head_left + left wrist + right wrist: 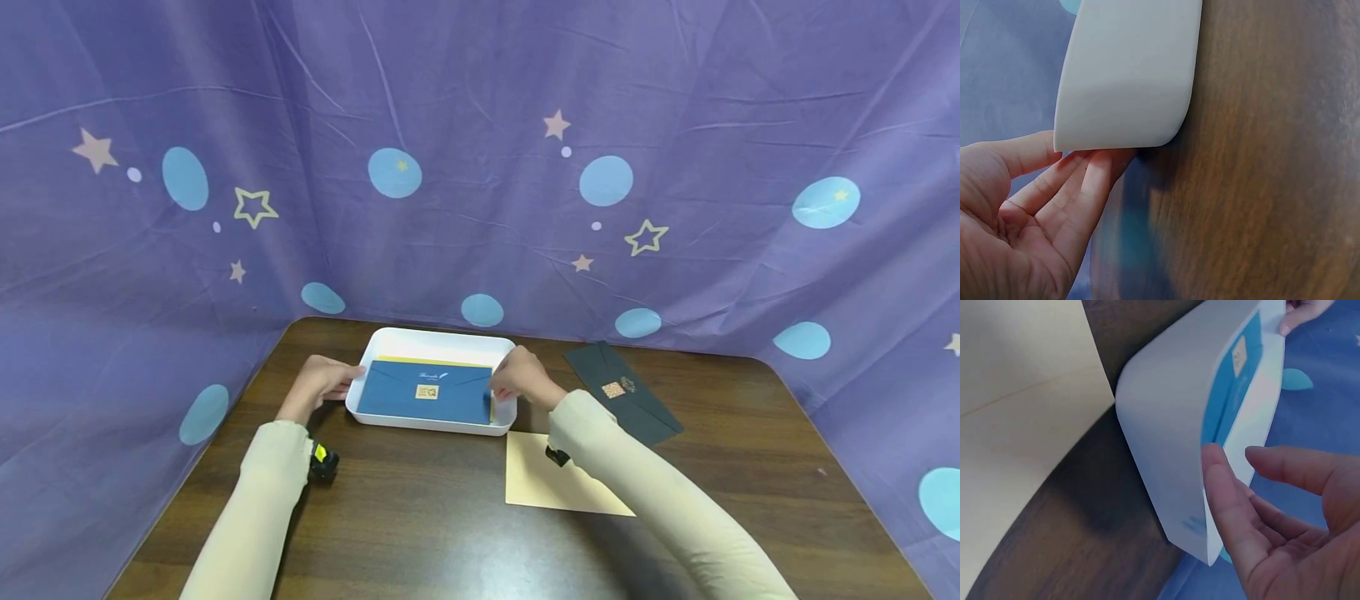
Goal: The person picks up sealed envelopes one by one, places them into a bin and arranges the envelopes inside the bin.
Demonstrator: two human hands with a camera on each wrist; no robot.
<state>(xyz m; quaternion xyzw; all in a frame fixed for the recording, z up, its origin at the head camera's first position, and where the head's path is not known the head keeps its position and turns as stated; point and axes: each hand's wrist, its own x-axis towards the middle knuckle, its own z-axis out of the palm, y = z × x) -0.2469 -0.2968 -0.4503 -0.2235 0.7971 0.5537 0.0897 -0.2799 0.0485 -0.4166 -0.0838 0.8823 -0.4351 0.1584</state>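
A blue envelope (397, 398) with a small tan label lies in the white tray (423, 340), over a yellow sheet or envelope (390, 359) whose edge peeks out at the back and right. My left hand (321, 381) holds the tray's left end, the thumb on the rim and the fingers against the outside, as the left wrist view shows. At the opposite end my right hand (527, 377) reaches over the rim, fingertips at the blue envelope's right edge. In the right wrist view its thumb stands apart from the index finger with nothing pinched between.
To the right of the tray a black envelope (637, 408) lies aslant on the brown table (405, 517). A cream envelope (528, 475) lies in front of it, partly under my right forearm. A purple curtain (480, 100) hangs behind the table and along its sides.
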